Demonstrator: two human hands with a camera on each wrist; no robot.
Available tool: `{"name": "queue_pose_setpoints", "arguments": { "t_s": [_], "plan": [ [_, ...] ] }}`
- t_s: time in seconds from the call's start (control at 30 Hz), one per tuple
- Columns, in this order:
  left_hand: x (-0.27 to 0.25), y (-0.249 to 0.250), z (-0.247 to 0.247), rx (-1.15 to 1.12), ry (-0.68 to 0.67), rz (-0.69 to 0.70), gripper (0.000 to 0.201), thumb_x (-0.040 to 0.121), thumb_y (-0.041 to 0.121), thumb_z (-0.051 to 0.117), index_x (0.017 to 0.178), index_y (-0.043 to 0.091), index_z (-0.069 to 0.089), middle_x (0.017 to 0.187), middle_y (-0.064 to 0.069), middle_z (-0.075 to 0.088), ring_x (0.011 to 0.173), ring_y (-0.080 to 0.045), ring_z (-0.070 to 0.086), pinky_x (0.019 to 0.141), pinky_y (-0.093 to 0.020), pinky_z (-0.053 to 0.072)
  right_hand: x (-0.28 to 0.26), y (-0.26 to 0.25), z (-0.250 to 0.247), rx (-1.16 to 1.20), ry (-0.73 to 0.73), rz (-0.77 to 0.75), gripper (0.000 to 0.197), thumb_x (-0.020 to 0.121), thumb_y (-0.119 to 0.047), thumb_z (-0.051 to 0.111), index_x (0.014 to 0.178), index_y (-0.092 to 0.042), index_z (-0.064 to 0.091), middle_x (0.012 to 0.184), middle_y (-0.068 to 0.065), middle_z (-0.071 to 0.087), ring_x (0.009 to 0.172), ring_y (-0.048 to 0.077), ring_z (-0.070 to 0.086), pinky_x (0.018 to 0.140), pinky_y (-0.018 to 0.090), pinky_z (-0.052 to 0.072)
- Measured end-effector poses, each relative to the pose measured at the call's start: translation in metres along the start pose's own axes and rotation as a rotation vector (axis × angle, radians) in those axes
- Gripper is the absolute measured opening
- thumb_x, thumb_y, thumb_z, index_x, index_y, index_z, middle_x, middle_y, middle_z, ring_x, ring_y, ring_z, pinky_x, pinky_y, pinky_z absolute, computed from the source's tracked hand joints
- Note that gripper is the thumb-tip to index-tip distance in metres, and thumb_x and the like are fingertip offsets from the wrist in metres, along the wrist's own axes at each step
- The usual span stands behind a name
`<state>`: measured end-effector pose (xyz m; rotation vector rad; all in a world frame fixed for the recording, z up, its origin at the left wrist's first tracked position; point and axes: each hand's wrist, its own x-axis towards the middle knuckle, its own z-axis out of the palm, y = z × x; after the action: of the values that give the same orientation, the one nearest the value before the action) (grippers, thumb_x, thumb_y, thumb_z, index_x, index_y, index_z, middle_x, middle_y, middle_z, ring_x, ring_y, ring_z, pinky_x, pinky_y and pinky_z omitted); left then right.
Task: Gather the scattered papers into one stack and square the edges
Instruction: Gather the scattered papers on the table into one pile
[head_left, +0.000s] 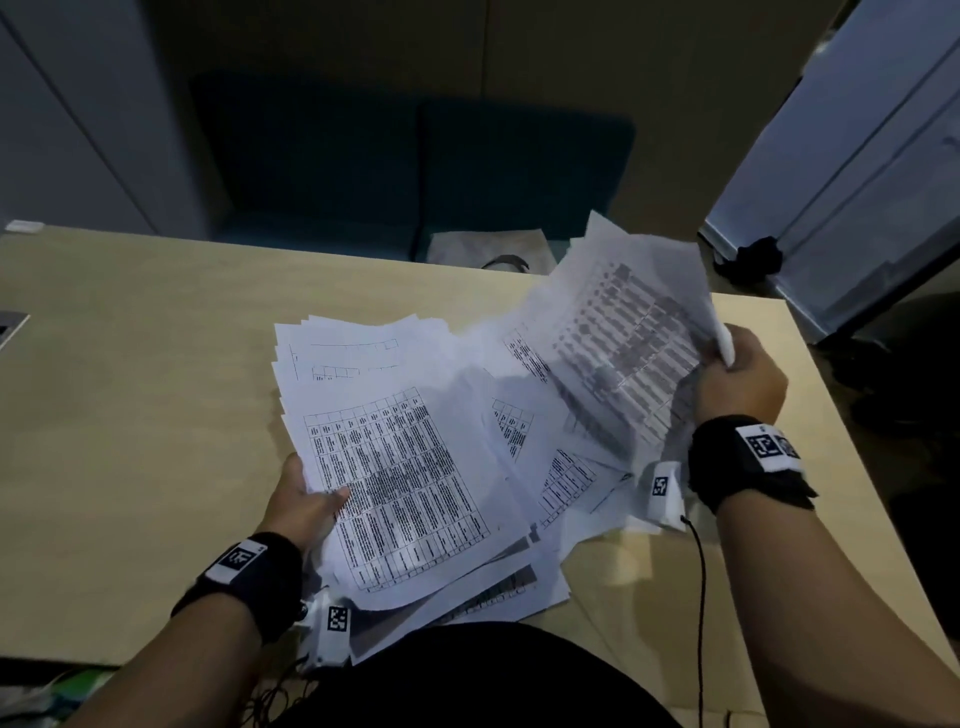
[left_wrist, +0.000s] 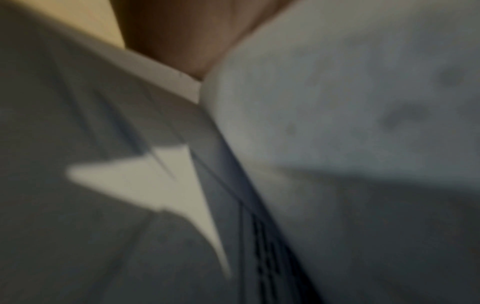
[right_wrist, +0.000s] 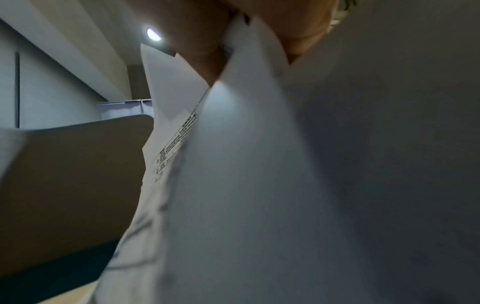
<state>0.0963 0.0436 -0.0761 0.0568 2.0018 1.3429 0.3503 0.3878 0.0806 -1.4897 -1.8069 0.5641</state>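
Observation:
A loose pile of printed papers (head_left: 410, 467) with tables on them lies fanned across the wooden table (head_left: 130, 389), its near edge hanging over the table front. My left hand (head_left: 306, 499) grips the pile's left edge, thumb on the top sheet, fingers under. My right hand (head_left: 737, 374) pinches the right edge of a raised bundle of sheets (head_left: 623, 332), lifted and tilted above the pile. The left wrist view is blurred, showing paper (left_wrist: 337, 102) close up. In the right wrist view, fingers (right_wrist: 202, 49) clamp white sheets (right_wrist: 259, 164).
A dark teal sofa (head_left: 415, 166) stands behind the table. A pale bag (head_left: 488, 252) sits at the table's far edge. A glass partition (head_left: 857, 182) runs along the right. A small white object (head_left: 23, 226) lies at the far left corner.

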Motion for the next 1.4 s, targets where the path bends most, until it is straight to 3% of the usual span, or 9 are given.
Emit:
{"name": "queue_pose_setpoints", "arguments": {
  "t_s": [0.3,0.43,0.57,0.67,0.93,1.1,1.27,1.33,1.4],
  "plan": [
    [-0.010,0.006,0.006,0.017,0.003,0.079,0.069,0.092,0.002,0.065,0.147,0.022,0.029,0.157,-0.004,0.034,0.138,-0.022,0.034,0.108,-0.037,0.027,0.021,-0.023,-0.056,0.326,0.411,-0.120,0.032,0.075,-0.004,0.041,0.091,-0.017,0.066,0.075,0.001,0.060,0.071,0.003,0.051,0.065,0.014,0.040],
    [-0.008,0.002,0.008,0.083,-0.025,0.030,0.079,0.092,0.012,0.067,0.153,0.025,0.018,0.163,-0.007,0.022,0.130,-0.030,0.047,0.095,-0.034,0.042,0.023,-0.047,-0.062,0.669,0.494,-0.151,0.019,0.077,-0.001,0.055,0.082,-0.017,0.065,0.078,0.015,0.063,0.076,0.012,0.057,0.077,0.043,0.053],
    [-0.012,0.004,0.016,-0.074,-0.068,0.123,0.096,0.086,-0.004,0.068,0.146,0.054,0.020,0.161,0.007,0.029,0.146,-0.024,0.029,0.115,-0.051,0.027,-0.001,-0.078,-0.051,0.858,0.211,-0.003,0.018,0.085,-0.003,0.061,0.103,-0.007,0.062,0.097,0.011,0.067,0.087,0.014,0.065,0.083,0.031,0.057],
    [-0.024,0.017,0.021,-0.128,-0.038,0.146,0.115,0.085,-0.016,0.062,0.142,0.067,0.007,0.158,0.024,0.008,0.145,-0.008,0.012,0.117,-0.050,0.018,-0.022,-0.083,-0.033,0.910,-0.084,0.157,0.017,0.091,-0.003,0.059,0.106,-0.011,0.061,0.083,-0.008,0.071,0.068,0.000,0.067,0.061,0.017,0.053],
    [-0.022,0.024,0.014,-0.024,-0.162,0.116,0.022,0.098,0.021,0.057,0.116,0.029,0.065,0.141,0.000,0.052,0.136,-0.019,0.044,0.109,-0.033,0.032,-0.069,-0.059,0.044,0.622,-0.615,0.452,0.021,0.089,0.002,0.059,0.108,-0.004,0.061,0.102,0.016,0.067,0.078,0.026,0.063,0.057,0.026,0.056],
    [-0.028,0.031,0.020,-0.097,-0.159,0.088,0.038,0.099,0.029,0.054,0.135,0.015,0.057,0.133,0.004,0.053,0.124,-0.011,0.046,0.099,-0.027,0.031,-0.075,-0.035,0.077,0.406,-0.760,0.691,0.014,0.088,0.003,0.055,0.101,-0.001,0.054,0.059,0.012,0.049,0.041,0.019,0.046,0.040,0.022,0.039],
    [-0.028,0.032,0.017,-0.084,-0.176,0.076,0.042,0.092,0.043,0.059,0.130,0.026,0.057,0.137,0.005,0.050,0.132,-0.013,0.042,0.108,-0.034,0.029,-0.082,-0.063,0.052,0.765,-0.961,0.730,0.034,0.091,0.005,0.049,0.123,0.013,0.050,0.110,0.034,0.057,0.079,0.036,0.064,0.060,0.042,0.058],
    [-0.025,0.031,0.016,-0.098,-0.170,0.104,0.054,0.079,0.059,0.064,0.124,0.029,0.060,0.139,0.002,0.052,0.132,-0.015,0.043,0.109,-0.034,0.029,-0.084,-0.073,0.035,0.872,-1.052,0.702,0.035,0.092,-0.001,0.051,0.125,0.008,0.053,0.121,0.032,0.058,0.083,0.035,0.068,0.065,0.041,0.060],
    [-0.030,0.037,0.016,-0.079,-0.197,0.107,0.044,0.094,0.045,0.055,0.134,0.026,0.055,0.147,0.000,0.047,0.138,-0.016,0.040,0.109,-0.031,0.027,-0.083,-0.075,0.026,0.958,-1.043,0.697,0.032,0.094,-0.002,0.048,0.126,0.005,0.053,0.118,0.027,0.063,0.079,0.028,0.072,0.060,0.033,0.058]
  ]
}}
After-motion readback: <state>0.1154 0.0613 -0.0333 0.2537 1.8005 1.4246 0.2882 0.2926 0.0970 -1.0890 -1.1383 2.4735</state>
